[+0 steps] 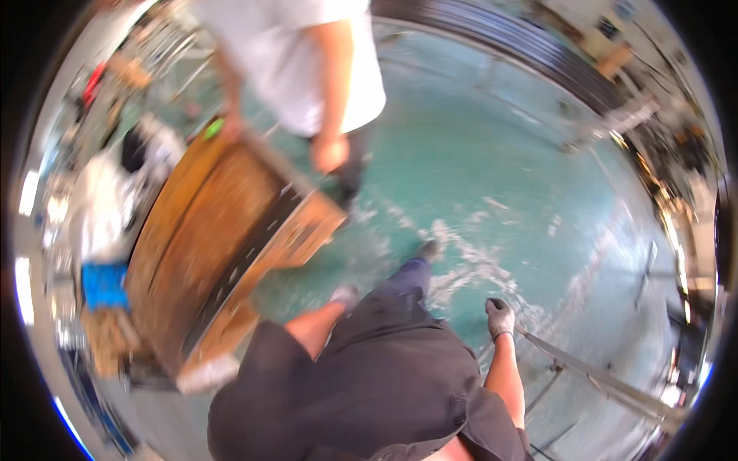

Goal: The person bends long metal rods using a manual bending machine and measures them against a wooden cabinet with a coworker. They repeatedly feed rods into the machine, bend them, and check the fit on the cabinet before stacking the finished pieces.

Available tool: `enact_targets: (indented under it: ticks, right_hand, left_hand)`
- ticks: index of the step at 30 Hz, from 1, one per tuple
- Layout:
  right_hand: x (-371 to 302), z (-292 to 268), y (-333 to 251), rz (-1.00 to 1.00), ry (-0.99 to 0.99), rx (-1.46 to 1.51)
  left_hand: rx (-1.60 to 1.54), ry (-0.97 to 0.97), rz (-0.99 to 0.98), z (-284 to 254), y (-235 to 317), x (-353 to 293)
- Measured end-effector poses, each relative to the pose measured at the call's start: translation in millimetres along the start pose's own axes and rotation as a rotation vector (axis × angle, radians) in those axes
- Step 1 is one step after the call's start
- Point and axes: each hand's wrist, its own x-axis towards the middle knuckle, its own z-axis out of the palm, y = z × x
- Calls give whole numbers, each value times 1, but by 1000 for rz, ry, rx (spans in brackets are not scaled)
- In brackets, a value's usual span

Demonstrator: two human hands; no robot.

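Note:
My right hand [500, 317], in a grey glove, hangs beside my body above the green floor. Its fingers are curled in, and nothing shows in them. Close by its wrist starts a long metal bar [592, 374] running toward the lower right; whether they touch is unclear. My left hand [345, 295], also gloved, is in front of my dark clothing, blurred, with its fingers not readable. To its left stands a worn wooden workbench [223, 207] with a dark strip along its edge. One foot [428, 250] of mine is forward on the floor.
A person in a white shirt [307, 61] stands at the bench's far end, one hand by its corner. Past the bench are white plastic wrapping [104, 203] and a blue box [104, 286]. Long dark metal lengths [492, 31] lie at the back. Equipment lines the right wall.

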Motion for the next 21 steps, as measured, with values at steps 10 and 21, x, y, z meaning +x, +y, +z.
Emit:
enact_targets:
  ticks: [10,21]
  right_hand:
    - [185,-187,-3,349,225,-15]
    - [545,-372,-8,271,162,-214]
  left_hand:
    - [246,-32,225,-186,368,121]
    - [149,221,155,-246,721,266]
